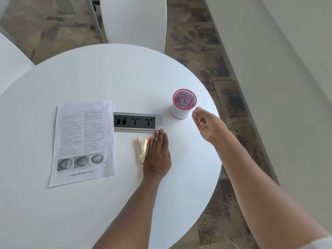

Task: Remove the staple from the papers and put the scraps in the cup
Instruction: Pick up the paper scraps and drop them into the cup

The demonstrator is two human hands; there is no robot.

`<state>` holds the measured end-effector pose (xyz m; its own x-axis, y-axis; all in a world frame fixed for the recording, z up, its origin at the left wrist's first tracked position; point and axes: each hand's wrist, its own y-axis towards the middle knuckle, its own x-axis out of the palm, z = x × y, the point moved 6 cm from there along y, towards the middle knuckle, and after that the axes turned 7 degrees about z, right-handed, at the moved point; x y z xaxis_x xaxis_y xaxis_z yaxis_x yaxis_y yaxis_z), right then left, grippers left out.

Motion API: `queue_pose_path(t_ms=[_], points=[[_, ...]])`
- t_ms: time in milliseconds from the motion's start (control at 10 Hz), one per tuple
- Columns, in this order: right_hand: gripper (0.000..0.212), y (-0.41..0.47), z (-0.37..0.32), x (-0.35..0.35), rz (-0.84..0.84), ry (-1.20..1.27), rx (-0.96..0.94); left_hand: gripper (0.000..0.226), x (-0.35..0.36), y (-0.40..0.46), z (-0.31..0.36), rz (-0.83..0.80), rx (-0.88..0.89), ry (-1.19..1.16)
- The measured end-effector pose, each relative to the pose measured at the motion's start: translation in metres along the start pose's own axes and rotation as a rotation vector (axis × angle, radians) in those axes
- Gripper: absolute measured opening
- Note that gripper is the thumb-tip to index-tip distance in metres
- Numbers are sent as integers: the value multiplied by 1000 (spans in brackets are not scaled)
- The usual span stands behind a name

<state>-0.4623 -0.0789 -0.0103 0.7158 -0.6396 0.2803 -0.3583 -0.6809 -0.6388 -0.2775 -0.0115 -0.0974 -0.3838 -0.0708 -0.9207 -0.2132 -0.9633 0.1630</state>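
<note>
Cup [183,106] contents blurred, perhaps scraps; staple unclear.

Printed papers [83,141] near left edge of table [107,78]: "mebooksfree.com" in grey along bottom margin, under three greyscale photos. Bold headings partly legible: "Stromal Dystrophies", "Granular Dystrophy (Fig. 13.46A)", "Macular (Fig. 13.46B)", "Lattice (Fig. 13.46C)", "Posterior Dystrophies", "Cornea Guttata (Fig. 13.47)". Body text too small to read. Nothing else legible.
</note>
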Motion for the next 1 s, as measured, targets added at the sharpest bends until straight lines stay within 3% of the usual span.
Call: queue_pose_path(t_ms=[100, 200, 400, 600, 800, 900, 1000], points=[[27, 15, -28, 32, -12, -174, -113, 58, 0, 2, 0, 11, -4, 1], [21, 30, -50, 62, 70, -586, -336, 58, 0, 1, 1, 8, -9, -5], [22, 40, -48, 74, 207, -1047, -505, 58, 0, 1, 1, 7, -19, -12], [29, 44, -50, 75, 232, -1067, -518, 57, -2, 1, 0, 2, -26, -13], [22, 25, -52, 77, 188, -1009, -613, 58, -1, 0, 0, -2, -29, -17], [20, -5, -45, 74, 187, -946, -843, 58, -1, 0, 0, -10, -31, -16], [18, -51, 12, 55, 63, -1023, -1170, 58, -1, 1, -1, -20, -19, -16]])
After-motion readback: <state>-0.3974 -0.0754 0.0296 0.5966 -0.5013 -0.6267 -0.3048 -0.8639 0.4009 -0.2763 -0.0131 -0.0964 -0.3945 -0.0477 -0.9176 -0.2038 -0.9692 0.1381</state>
